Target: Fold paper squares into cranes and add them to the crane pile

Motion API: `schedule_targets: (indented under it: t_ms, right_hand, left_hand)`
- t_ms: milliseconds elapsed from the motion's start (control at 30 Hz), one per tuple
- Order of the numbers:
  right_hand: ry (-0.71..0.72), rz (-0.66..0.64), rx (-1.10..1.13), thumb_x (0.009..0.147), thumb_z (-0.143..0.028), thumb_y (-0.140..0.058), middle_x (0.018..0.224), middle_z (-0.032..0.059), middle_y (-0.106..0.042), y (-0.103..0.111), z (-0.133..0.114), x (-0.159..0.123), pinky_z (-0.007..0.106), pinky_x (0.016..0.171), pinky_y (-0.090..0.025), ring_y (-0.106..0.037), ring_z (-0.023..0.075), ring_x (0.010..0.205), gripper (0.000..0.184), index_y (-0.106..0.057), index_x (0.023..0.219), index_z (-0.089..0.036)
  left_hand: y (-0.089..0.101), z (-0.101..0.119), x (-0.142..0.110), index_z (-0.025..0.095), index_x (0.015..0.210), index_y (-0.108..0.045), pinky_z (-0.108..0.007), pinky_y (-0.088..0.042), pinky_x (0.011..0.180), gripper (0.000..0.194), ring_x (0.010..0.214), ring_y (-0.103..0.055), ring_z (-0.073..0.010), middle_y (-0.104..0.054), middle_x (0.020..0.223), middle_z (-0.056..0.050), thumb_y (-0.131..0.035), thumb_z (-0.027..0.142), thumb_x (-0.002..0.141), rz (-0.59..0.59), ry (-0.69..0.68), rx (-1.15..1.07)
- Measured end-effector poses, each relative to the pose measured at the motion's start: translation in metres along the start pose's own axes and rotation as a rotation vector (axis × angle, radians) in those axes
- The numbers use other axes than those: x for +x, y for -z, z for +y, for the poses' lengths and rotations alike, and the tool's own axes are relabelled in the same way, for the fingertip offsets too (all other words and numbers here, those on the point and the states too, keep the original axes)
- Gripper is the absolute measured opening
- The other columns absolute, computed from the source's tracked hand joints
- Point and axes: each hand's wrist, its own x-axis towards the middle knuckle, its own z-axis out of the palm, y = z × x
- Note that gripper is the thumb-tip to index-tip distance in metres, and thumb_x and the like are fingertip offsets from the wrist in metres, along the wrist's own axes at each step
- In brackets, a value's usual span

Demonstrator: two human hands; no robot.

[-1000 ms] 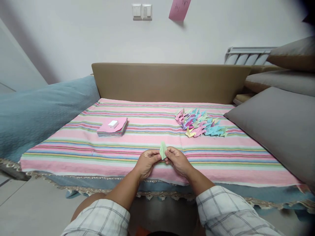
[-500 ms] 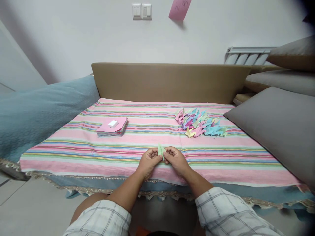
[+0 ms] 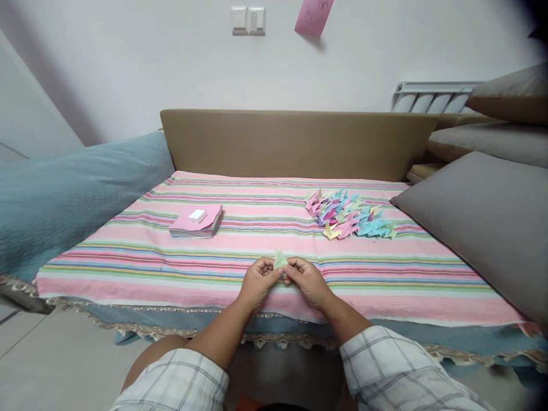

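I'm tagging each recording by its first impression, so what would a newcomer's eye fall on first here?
Probably the heap of many-coloured folded paper pieces, on the right part of the striped cloth. Next, the pale green folded paper held between the fingers of the left hand and right hand, near the cloth's front. To the left lies a paper stack with a small white block on top.

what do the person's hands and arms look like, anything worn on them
The left hand and right hand are bare, with no glove or watch showing. The left sleeve and right sleeve look loose, white with thin dark grid lines, and end well short of the hands.
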Motion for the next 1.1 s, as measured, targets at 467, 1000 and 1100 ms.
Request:
schedule_targets:
  t_ms: [467,1000,1100]
  right_hand:
    - [0.0,-0.017,0.07,0.073,-0.046,-0.066,0.084,0.0002,-0.061,0.006,0.01,0.003,0.023,0.061,-0.047,-0.052,0.0098,0.066,0.029,-0.062,0.086,-0.021]
    - [-0.054,-0.034,0.073,0.062,-0.039,-0.076,0.069,-0.0026,-0.059,-0.002,-0.001,0.0,0.022,0.057,-0.044,-0.052,0.0078,0.058,0.031,-0.06,0.079,-0.018]
    - [-0.054,-0.054,0.054,0.062,-0.04,-0.076,0.069,-0.0028,-0.058,-0.002,-0.001,0.0,0.023,0.057,-0.043,-0.05,0.0081,0.058,0.032,-0.059,0.078,-0.018]
  left_hand:
    - [0.008,0.0,0.003,0.018,0.068,-0.072,-0.028,-0.044,0.085,0.023,0.094,-0.059,-0.0191,-0.066,0.098,-0.005,-0.074,0.04,0.064,0.039,-0.111,0.136]
    - [-0.002,0.009,-0.003,0.017,0.081,-0.067,-0.021,-0.044,0.06,0.031,0.061,-0.055,-0.0095,-0.062,0.066,0.002,-0.079,0.028,0.055,0.112,-0.079,0.066]
    - [-0.001,0.009,-0.003,0.016,0.083,-0.07,-0.022,-0.045,0.062,0.03,0.062,-0.056,-0.0103,-0.064,0.068,0.0,-0.077,0.029,0.057,0.091,-0.083,0.108]
